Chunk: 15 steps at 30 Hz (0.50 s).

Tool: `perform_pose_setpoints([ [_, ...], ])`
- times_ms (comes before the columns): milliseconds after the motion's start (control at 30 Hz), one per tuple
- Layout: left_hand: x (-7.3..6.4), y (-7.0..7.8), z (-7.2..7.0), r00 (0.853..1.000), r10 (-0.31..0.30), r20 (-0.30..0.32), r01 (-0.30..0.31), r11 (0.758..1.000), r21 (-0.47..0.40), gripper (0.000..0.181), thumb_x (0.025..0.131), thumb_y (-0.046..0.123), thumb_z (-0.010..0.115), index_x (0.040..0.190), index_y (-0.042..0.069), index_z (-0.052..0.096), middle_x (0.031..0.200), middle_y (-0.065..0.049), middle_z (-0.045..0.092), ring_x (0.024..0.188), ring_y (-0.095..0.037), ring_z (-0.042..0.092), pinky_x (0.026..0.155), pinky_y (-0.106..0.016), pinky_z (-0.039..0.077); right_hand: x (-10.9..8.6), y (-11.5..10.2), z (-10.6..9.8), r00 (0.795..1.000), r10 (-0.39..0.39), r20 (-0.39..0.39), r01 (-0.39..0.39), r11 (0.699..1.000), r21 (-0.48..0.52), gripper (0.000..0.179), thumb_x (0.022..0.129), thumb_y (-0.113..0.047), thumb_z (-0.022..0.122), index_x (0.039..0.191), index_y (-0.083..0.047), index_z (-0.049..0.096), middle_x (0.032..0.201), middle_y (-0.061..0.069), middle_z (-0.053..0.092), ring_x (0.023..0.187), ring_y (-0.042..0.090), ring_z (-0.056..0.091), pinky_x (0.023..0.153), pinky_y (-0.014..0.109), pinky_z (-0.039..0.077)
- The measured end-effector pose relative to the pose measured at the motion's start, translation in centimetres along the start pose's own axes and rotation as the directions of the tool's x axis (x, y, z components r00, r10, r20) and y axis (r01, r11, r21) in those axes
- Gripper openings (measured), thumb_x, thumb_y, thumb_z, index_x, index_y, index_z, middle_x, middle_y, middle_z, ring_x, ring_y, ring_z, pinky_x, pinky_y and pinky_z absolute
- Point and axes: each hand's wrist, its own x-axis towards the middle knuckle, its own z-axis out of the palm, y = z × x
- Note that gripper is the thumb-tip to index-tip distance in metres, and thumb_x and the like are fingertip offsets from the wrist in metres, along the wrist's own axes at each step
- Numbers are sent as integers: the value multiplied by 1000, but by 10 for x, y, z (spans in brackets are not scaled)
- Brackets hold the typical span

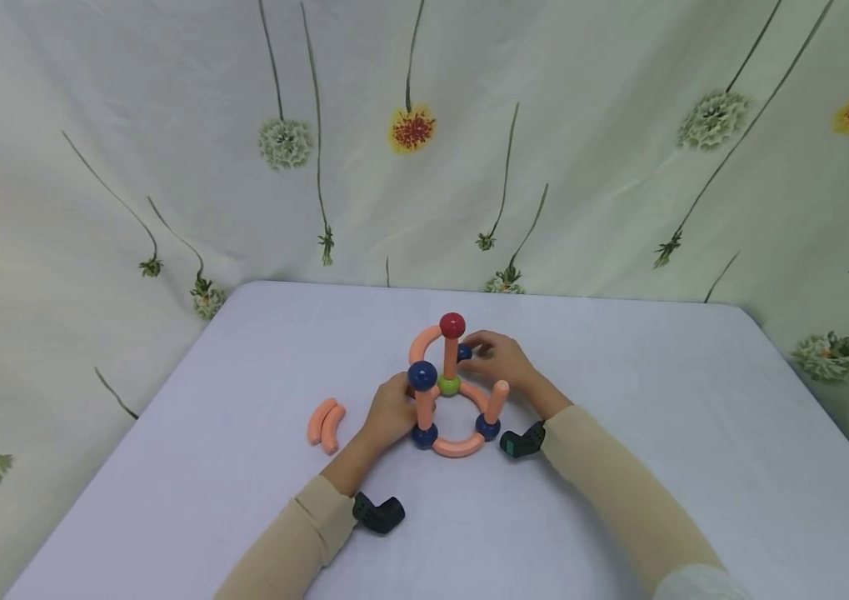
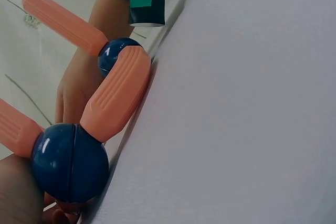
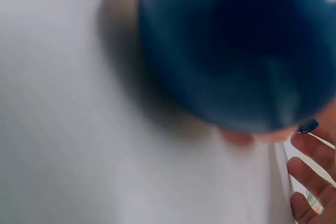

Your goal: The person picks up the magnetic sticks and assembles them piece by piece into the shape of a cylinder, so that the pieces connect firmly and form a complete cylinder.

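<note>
A toy frame of coral rods and balls stands on the table, its curved rods [image 1: 458,447] joined in a ring at the base. Blue balls [image 1: 425,436] sit at its front corners and a green ball [image 1: 449,385] at the back. A red ball [image 1: 452,325] tops the rear upright, with an arched rod [image 1: 424,342] running from it toward the upper blue ball [image 1: 422,375]. My left hand [image 1: 392,410] grips the frame around its left upright [image 1: 424,409], fingers partly hidden behind. Behind the rear upright, my right hand [image 1: 501,360] pinches another blue ball [image 1: 464,352].
Two loose curved coral rods [image 1: 325,423] lie side by side left of the frame. The front right upright [image 1: 497,402] has a bare top, close to my right wrist. Black wrist cameras [image 1: 379,515] jut out from both arms above the white table [image 1: 169,500].
</note>
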Motion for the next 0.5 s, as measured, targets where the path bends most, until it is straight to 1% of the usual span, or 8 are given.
perform_pose_setpoints([
  [133,-1,1,-1,1000,-17,-3,17,1000,13,23,88,22,72,97,3,66,82,-4,63,78,-20,56,72,-37,47,-7,-1,-5,999,26,-21,-25,997,67,41,86,-26,76,121,-8,65,116,8,65,108,26,57,91,42,49],
  [333,0,2,-1,1000,-23,-9,23,999,23,23,88,23,72,96,3,65,83,-5,61,79,-21,55,72,-37,47,-19,1,-14,998,35,-44,-28,990,138,42,86,-28,75,121,-8,65,112,9,65,106,26,58,87,42,50],
  [400,0,1,0,1000,-19,-9,19,1000,22,23,87,22,72,96,3,65,83,-5,61,79,-21,55,72,-37,47,-22,1,-17,999,22,-47,-15,988,151,42,86,-28,75,122,-7,64,112,9,65,106,26,58,85,41,50],
  [500,0,1,0,1000,-14,-10,15,1000,22,23,88,22,72,96,2,65,83,-5,61,79,-21,54,72,-37,47,-28,1,-21,998,-12,-56,21,984,176,41,87,-25,74,121,-5,64,111,9,66,105,26,58,86,40,50],
])
